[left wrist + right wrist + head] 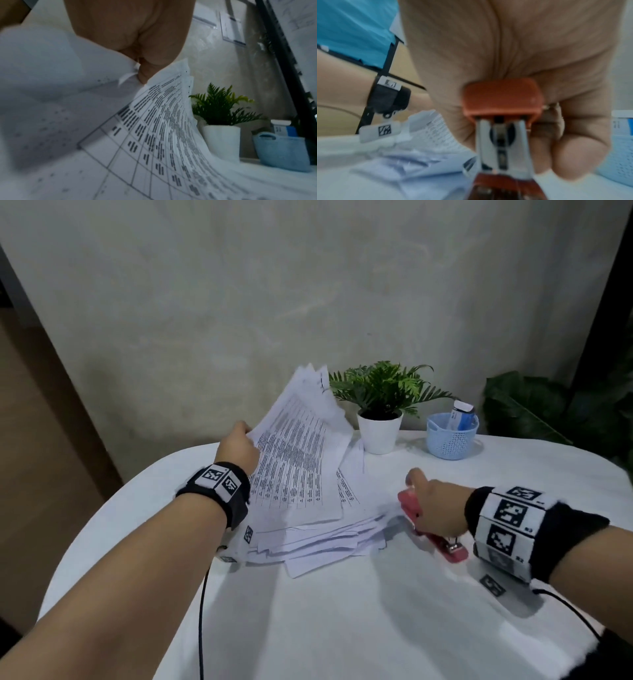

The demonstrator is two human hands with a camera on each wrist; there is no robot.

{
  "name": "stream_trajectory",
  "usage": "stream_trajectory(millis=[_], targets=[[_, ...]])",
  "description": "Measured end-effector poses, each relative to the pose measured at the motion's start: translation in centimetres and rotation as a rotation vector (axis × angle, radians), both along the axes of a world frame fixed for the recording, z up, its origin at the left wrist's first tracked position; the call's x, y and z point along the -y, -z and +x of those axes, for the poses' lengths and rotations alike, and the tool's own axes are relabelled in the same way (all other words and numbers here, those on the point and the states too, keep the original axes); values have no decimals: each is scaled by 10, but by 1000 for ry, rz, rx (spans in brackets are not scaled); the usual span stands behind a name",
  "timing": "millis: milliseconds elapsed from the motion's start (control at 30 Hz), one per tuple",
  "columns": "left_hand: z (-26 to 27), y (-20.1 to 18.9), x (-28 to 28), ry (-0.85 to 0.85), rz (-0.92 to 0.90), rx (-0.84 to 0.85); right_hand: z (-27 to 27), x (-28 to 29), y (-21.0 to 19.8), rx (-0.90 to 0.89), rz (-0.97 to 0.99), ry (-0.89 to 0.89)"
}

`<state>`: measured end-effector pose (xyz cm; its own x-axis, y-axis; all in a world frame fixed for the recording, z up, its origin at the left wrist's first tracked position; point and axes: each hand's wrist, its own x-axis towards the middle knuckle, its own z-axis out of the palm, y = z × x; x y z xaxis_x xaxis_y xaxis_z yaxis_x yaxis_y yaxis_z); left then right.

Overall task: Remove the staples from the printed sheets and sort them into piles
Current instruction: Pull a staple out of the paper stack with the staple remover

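My left hand [239,445] pinches the left edge of a stapled set of printed sheets [298,460] and holds it tilted up off the table, far end raised. In the left wrist view the thumb [145,70] presses on that set of printed sheets [163,128], which fans out. Under it lies a loose pile of printed sheets [329,539] on the white table [342,621]. My right hand [435,508] grips a red stapler [411,508] right of the pile, low over the table. In the right wrist view the fingers [573,155] wrap the red stapler [501,101].
A small fern in a white pot [379,430] stands behind the papers. To its right is a blue plastic basket [451,436] holding a small box. Cables run from both wristbands across the table. The wall is close behind the table.
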<state>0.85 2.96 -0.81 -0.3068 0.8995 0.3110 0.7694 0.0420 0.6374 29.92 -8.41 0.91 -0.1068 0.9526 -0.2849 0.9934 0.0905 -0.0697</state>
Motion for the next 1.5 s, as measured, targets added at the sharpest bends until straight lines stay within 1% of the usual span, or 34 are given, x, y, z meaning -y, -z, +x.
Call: stream_trajectory(millis=[67, 167, 233, 267, 333, 400, 433, 500, 600, 667, 733, 767, 800, 833, 867, 900, 933, 967, 1000, 1033, 1067, 1133, 1200, 1267, 1333, 1433, 1500], targets=[[1, -15, 9, -8, 98, 106, 5, -1, -13, -119, 89, 42], [-1, -45, 28, 16, 242, 285, 9, 3, -39, -365, 223, 118], [-7, -63, 44, 19, 258, 380, 11, 9, -56, -530, 317, 132], [-10, -71, 55, 28, 209, 422, 11, 12, -64, -607, 359, 126], [-10, -75, 84, 132, -19, 449, 10, 18, -76, -749, 381, 113], [-3, -62, 118, 282, -277, 406, 4, 20, -81, -851, 321, 102], [1, -50, 133, 332, -367, 391, 1, 20, -78, -864, 277, 94], [8, -21, 155, 355, -496, 405, -9, 19, -67, -792, 197, 82], [17, 15, 179, 351, -688, 366, -22, 18, -40, -564, 75, 51], [22, 21, 193, 365, -780, 319, -30, 19, -20, -445, 16, 28], [21, 11, 199, 401, -885, 232, -35, 18, -5, -359, -40, 12], [19, 2, 198, 410, -933, 126, -36, 16, 0, -329, -52, 16], [15, -8, 193, 394, -951, -40, -36, 16, 2, -310, -63, 21], [12, -20, 186, 357, -926, -250, -37, 14, 3, -300, -65, 22], [10, -33, 177, 311, -853, -475, -39, 13, 1, -294, -60, 17], [11, -45, 167, 277, -739, -685, -41, 11, -3, -283, -45, 6], [14, -53, 158, 264, -614, -824, -44, 8, -6, -277, -17, -6], [19, -55, 147, 271, -520, -868, -46, 4, -9, -278, 13, -7], [25, -52, 137, 301, -467, -855, -50, -1, -10, -277, 32, 4], [33, -45, 128, 345, -460, -827, -54, -5, -11, -271, 39, 14], [41, -34, 120, 391, -489, -801, -58, -9, -11, -259, 37, 20], [57, -6, 107, 477, -600, -801, -65, -15, -8, -203, 11, 5], [69, 15, 98, 566, -702, -845, -69, -19, -4, -121, 0, -50], [74, 27, 86, 638, -772, -918, -71, -24, -1, -42, -16, -111], [74, 32, 77, 666, -826, -977, -73, -32, 7, 14, -56, -144], [72, 33, 70, 710, -838, -993, -74, -41, 18, 115, -81, -198], [69, 31, 70, 737, -812, -984, -71, -42, 20, 101, -68, -230]])
